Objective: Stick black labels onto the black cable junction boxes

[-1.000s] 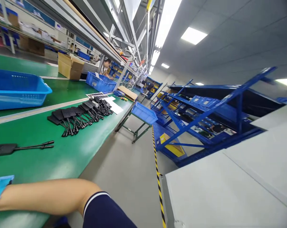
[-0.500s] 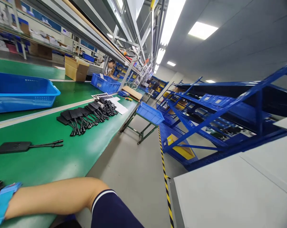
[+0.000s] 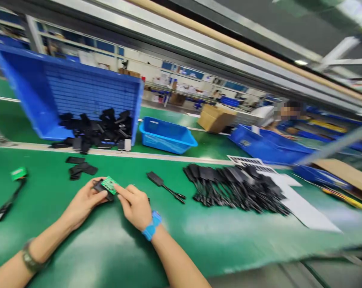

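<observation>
My left hand (image 3: 86, 200) is closed around a black plastic housing (image 3: 110, 197), held just above the green tabletop. A green circuit board (image 3: 109, 184) lies against the housing, tilted. The fingers of my right hand (image 3: 135, 204), which wears a blue wrist strap, grip the board's right end. A small dark tip shows behind that hand; the rest of it is hidden. To the right lies a black module with a forked cable (image 3: 157, 179). Loose black housing pieces (image 3: 81, 168) lie beyond my left hand. Another green board with a black cable (image 3: 19, 174) rests at far left.
A large blue crate (image 3: 87, 86) on its side holds many black parts. Beside it stands a small blue bin (image 3: 169, 138). A pile of cabled black modules (image 3: 229, 180) lies at right, near white sheets (image 3: 307, 208). A person (image 3: 271, 116) sits beyond, near a cardboard box (image 3: 217, 118).
The view has swung left from the aisle and shelving to the bench. Both hands now show, with the housing and circuit board; earlier only the right arm was visible.
</observation>
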Demonstrator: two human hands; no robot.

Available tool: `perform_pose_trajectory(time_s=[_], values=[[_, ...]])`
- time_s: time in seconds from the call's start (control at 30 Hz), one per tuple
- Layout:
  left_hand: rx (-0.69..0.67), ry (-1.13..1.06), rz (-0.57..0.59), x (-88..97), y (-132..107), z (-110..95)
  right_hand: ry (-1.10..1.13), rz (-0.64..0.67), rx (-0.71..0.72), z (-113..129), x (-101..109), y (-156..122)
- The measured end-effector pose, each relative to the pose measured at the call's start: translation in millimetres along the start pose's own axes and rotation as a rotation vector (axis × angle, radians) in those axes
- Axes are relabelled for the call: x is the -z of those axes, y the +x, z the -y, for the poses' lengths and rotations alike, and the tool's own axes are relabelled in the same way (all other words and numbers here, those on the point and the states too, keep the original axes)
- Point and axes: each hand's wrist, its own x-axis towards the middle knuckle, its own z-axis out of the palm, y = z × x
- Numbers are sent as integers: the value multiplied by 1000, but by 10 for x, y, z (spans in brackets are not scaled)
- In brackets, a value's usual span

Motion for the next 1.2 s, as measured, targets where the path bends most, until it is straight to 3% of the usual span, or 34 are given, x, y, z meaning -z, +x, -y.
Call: perform_pose_trajectory(time_s=[0.13,0.3,0.67,0.8,1.0,1.2], values=[[11,-2,84,-134,-2,30,40,55,64,-35,85,-49],[37,-71,99,-290,-48,-51,71,44,118,40,115,-14],[77,-141,106,-329,-93,-97,45,54,139,54,112,46],[26,-103,27,-371,-88,-64,68,38,132,90,64,49],[-88,19,-135,-452,-97,-108,282,-34,-190,146,-3,61],[-132,22,-132,-461,-128,-96,623,149,-472,177,2,95]])
